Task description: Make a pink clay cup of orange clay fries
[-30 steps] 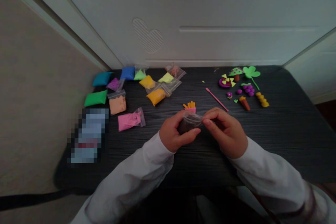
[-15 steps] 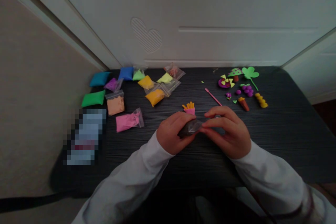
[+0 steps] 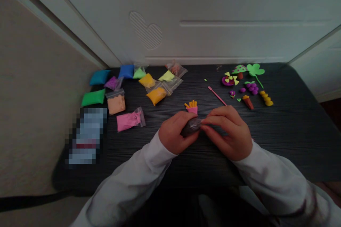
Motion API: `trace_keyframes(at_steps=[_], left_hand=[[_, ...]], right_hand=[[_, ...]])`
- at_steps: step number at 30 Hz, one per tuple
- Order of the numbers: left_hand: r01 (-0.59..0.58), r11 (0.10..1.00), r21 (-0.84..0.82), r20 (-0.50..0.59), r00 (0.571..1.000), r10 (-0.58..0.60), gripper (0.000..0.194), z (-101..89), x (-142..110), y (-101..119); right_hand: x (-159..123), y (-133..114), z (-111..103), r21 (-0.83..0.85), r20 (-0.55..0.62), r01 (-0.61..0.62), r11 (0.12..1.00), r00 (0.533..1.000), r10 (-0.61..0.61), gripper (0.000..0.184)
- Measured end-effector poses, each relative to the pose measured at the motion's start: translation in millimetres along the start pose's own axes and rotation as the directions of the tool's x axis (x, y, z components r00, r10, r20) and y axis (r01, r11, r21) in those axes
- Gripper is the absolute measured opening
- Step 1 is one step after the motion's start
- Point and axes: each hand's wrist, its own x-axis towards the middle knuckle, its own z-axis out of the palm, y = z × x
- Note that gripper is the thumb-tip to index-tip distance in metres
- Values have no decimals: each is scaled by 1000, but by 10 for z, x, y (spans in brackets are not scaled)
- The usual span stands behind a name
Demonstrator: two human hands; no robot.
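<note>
My left hand (image 3: 174,133) is wrapped round a small clear bag of dark clay (image 3: 191,127), held over the near middle of the table. At the bag's right end, the thumb and fingertips of my right hand (image 3: 229,133) pinch the plastic. Just behind the bag lies a model of fries in a pink holder (image 3: 191,108), its lower part close to my left fingers. A thin pink modelling tool (image 3: 217,95) rests beyond my right hand, its near end by the fingers.
Bags of coloured clay, among them a pink bag (image 3: 129,120) and an orange bag (image 3: 157,95), lie at the left. A blurred-out phone-like object (image 3: 87,136) is nearer. Small clay models, such as purple grapes (image 3: 252,88) and a green clover (image 3: 255,70), stand at the right.
My left fingers have closed further over the bag. My right fingers have shifted along the bag's end and now pinch it, the plastic gathered tighter. The view has shifted slightly.
</note>
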Motion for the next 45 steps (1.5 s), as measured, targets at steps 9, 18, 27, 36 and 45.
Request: trace_keyframes(at_steps=[9, 18, 27, 36, 45], left_hand=[[2, 999, 40, 10, 1000, -3, 34, -32, 6, -77], [-50, 993, 103, -58, 997, 56, 34, -36, 10, -125], [4, 958, 288, -93, 995, 24, 54, 25, 11, -87], [-21, 940, 340, -43, 998, 37, 47, 68, -19, -77], [-4, 923, 386, -60, 998, 30, 42, 131, -36, -82]], right_hand=[[0, 4, -32, 22, 117, 14, 1000, 993, -17, 10], [0, -9, -76, -53, 87, -16, 998, 996, 21, 21], [-61, 2, 47, -42, 142, -70, 997, 987, 76, 42], [-80, 9, 130, 84, 186, -166, 983, 971, 148, 37], [-82, 12, 207, 90, 180, -131, 987, 977, 113, 38]])
